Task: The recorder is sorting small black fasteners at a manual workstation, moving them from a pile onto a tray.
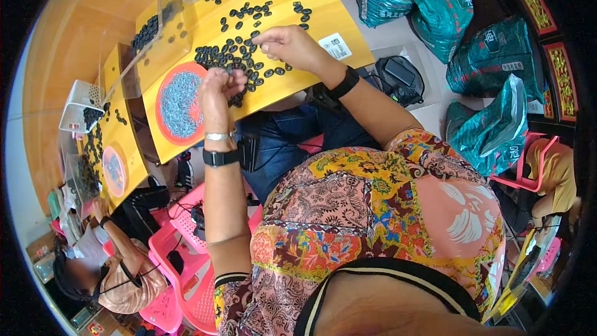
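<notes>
With the left hand [219, 89] fisted over what seems a small black ring and the right hand [287, 45] pinching another above the black rings [239, 56] strewn on the yellow bench [311, 6], a loosened pinch could drop one into the pile.

We seem to be in a small hand-assembly workshop. Just under our fingers [239, 78] a yellow sheet [311, 6] on the wooden counter [68, 37] carries scores of loose black rings [239, 53], with an orange dish of tiny metal parts [179, 104] just left of them. Farther left, another person [118, 267] sits at a similar yellow station [127, 143]. Bulging green sacks [435, 0] lie well right of our fingers.
</notes>
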`<state>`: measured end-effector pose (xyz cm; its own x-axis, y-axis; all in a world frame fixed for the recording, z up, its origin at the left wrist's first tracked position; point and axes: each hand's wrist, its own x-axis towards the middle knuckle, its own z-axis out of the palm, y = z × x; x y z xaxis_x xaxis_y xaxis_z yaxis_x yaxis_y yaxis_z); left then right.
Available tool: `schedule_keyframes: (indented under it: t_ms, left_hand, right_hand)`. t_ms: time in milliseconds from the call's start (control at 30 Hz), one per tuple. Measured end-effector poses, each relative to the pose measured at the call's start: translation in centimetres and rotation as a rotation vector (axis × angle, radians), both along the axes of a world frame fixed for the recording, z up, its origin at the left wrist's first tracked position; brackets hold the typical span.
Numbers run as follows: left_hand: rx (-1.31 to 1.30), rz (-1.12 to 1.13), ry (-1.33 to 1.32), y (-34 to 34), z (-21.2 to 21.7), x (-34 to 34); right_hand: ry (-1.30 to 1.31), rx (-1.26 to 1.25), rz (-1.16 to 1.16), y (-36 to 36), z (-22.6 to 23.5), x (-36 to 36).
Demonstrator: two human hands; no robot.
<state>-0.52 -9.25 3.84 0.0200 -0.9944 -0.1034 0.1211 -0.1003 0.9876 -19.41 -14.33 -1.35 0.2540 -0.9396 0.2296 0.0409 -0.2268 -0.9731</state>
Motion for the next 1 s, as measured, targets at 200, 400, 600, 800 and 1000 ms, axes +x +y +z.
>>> schedule_keyframes:
  t_ms: [200,400,600,800,1000]
  left_hand:
    - [0.028,-0.01,0.061,3.6,-1.2,0.7]
    - [-0.042,0.003,0.025,5.4,-1.7,0.3]
    - [-0.202,0.003,-0.041,6.1,-2.1,0.4]
    - [-0.257,0.03,-0.019,6.7,-2.2,0.3]
    - [-0.195,0.089,-0.088,7.0,-2.4,0.2]
  right_hand:
    - [-0.091,0.212,0.246,1.1,1.6,0.3]
    - [-0.13,0.232,0.447,3.3,2.6,2.2]
    - [-0.129,0.223,0.493,4.8,3.2,3.1]
    - [-0.174,0.183,0.503,6.1,3.8,3.5]
    - [-0.067,0.145,0.327,5.8,3.6,3.2]
